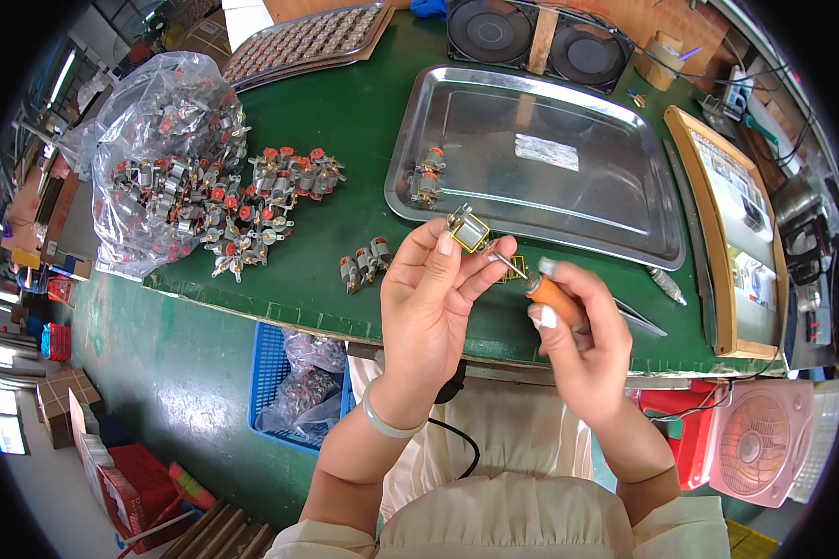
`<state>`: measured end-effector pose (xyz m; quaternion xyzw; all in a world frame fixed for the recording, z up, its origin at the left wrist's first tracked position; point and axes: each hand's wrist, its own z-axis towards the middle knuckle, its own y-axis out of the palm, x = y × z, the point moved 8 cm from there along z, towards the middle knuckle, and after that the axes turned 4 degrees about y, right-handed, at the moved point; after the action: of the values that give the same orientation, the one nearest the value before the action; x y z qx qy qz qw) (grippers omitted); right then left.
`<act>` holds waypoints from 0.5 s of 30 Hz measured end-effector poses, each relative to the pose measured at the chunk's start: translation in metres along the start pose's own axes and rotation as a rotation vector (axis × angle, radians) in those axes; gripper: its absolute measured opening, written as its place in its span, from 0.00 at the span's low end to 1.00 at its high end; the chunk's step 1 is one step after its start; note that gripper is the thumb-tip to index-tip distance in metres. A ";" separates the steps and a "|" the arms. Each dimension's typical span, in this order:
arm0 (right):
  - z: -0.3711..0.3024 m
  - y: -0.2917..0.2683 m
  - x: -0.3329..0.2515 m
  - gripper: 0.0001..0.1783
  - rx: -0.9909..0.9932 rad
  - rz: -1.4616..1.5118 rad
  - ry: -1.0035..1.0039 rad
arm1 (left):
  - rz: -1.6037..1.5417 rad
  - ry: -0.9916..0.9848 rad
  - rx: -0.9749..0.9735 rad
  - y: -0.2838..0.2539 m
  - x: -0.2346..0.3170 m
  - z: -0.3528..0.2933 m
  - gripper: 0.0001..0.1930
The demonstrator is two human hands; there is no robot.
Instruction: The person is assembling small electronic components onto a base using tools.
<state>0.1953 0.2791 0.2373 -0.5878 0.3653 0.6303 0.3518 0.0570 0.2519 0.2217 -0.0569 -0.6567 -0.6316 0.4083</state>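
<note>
Left hand (pixel 427 298) pinched small metal motor (pixel 471 233) with yellow band, above green table (pixel 345 107) near steel tray's (pixel 615 210) front edge; right hand (pixel 592 340) closed round orange-handled tool (pixel 557 303), shaft angled toward motor, contact unclear; loose motors (pixel 365 264) lay left of hands; larger heap (pixel 275 182) lay beside clear plastic bag (pixel 163 88), farther left.

Cream top (pixel 503 514) of the person, softly gathered in front, with loose short sleeves (pixel 319 540); a smooth, pale bangle (pixel 382 425) encircles the left wrist (pixel 405 401).
</note>
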 end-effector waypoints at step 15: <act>0.012 0.008 -0.022 0.18 0.105 -0.426 -0.380 | 0.376 0.231 -0.037 0.012 0.006 -0.014 0.08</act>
<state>0.1837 0.2851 0.2599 -0.5037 0.1933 0.6214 0.5682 0.0670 0.2393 0.2326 -0.1132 -0.5717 -0.5585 0.5903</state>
